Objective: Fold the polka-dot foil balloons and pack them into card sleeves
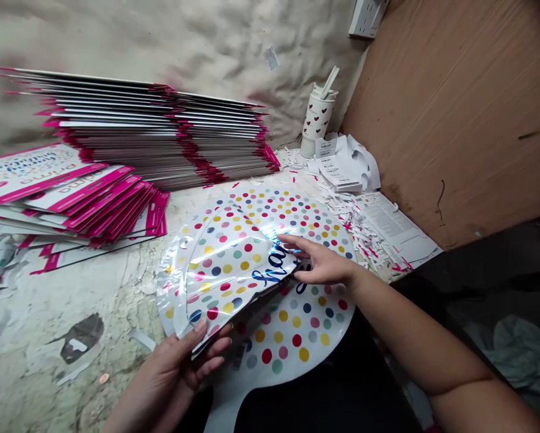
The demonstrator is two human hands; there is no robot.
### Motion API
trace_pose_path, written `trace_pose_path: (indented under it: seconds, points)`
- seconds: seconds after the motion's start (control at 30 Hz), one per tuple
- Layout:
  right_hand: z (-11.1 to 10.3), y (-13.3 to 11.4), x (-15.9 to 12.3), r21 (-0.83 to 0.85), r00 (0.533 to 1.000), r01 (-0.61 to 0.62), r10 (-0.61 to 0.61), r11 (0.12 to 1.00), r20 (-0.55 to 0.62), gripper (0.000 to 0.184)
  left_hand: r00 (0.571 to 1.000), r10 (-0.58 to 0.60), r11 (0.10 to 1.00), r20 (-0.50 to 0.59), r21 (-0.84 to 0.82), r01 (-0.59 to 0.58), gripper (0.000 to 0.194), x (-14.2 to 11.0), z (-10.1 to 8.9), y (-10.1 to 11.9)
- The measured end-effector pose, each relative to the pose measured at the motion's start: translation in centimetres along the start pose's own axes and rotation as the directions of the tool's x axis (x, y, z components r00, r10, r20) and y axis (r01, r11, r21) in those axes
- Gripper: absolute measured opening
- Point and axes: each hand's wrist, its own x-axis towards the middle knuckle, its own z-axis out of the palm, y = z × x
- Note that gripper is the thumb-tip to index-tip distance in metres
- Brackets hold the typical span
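A round foil balloon (292, 328) with coloured polka dots lies on the worn table (62, 300), its near part folded back on itself. The folded flap (229, 264) shows part of a blue script word, mostly hidden by the fold and my right hand (319, 261). That hand's fingers spread over the flap's edge, and its thumb is out of sight. My left hand (175, 367) grips the flap's lower edge at the near side. A plastic-looking tail (222, 409) of the balloon extends toward me.
Several stacked flat packs with pink edges (153, 135) and a fanned pile (85, 198) stand at the left. Paper scraps (346, 207), a printed leaflet (394, 228) and a heart-patterned cup (317, 117) lie to the right, against a wooden board (450, 114).
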Motion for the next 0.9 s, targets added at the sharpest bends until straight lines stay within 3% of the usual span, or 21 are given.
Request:
trace_pose_path:
  seconds: [0.1, 0.2, 0.33, 0.43, 0.5, 0.57, 0.63, 0.7, 0.77, 0.83, 0.9]
  points:
    - [0.7, 0.1, 0.5, -0.036, 0.986, -0.007, 0.001, 0.999, -0.170, 0.061, 1.000, 0.004, 1.000, 0.022, 0.000, -0.004, 0.016, -0.4, -0.1, 0.0]
    - [1.8, -0.3, 1.7, -0.264, 0.938, -0.006, -0.086, 0.964, -0.337, 0.054, 0.998, -0.005, 0.999, 0.070, 0.032, 0.002, 0.018, -0.9, 0.4, -0.1]
    - [2.3, -1.1, 3.9, -0.595, 0.901, -0.076, -0.201, 0.800, -0.385, 0.034, 0.997, 0.024, 0.999, 0.070, 0.044, -0.027, 0.021, -1.3, 0.8, -0.7]
    - [2.0, -1.3, 5.5, -0.741, 0.856, -0.162, -0.281, 0.652, -0.434, 0.023, 0.995, 0.095, 0.995, 0.033, 0.013, -0.095, 0.019, -1.2, 0.7, -1.3]
    - [1.5, -1.2, 6.0, -0.783, 0.884, -0.158, -0.267, 0.602, -0.384, 0.025, 0.994, 0.103, 0.995, 0.033, 0.010, -0.104, 0.022, -1.0, 0.6, -1.6]
    - [0.8, -1.1, 5.9, -0.792, 0.966, -0.058, -0.166, 0.608, -0.198, 0.033, 0.996, 0.074, 0.997, 0.043, 0.013, -0.075, 0.026, -0.7, 0.4, -1.9]
    - [0.1, -1.2, 5.0, -0.751, 0.998, 0.033, -0.059, 0.659, -0.008, 0.052, 0.998, 0.038, 0.999, 0.051, 0.009, -0.038, 0.029, -0.5, 0.2, -2.1]
    - [0.0, -1.6, 3.7, -0.706, 0.997, 0.074, -0.040, 0.704, 0.065, 0.067, 0.999, 0.016, 1.000, 0.042, 0.001, -0.016, 0.029, -0.3, 0.3, -2.5]
    - [1.1, -2.1, 2.4, -0.690, 0.987, 0.162, -0.122, 0.706, 0.106, 0.073, 0.999, 0.016, 1.000, 0.036, -0.006, -0.016, 0.028, 0.0, 0.7, -2.9]
    - [3.3, -2.3, 1.4, -0.706, 0.951, 0.298, -0.265, 0.643, 0.160, 0.066, 0.999, 0.026, 1.000, 0.041, -0.019, -0.025, 0.028, 0.0, 1.1, -3.3]
    - [5.6, -2.1, 0.9, -0.757, 0.897, 0.373, -0.418, 0.536, 0.145, 0.045, 0.998, 0.031, 0.999, 0.060, -0.033, -0.029, 0.028, -0.3, 1.2, -3.4]
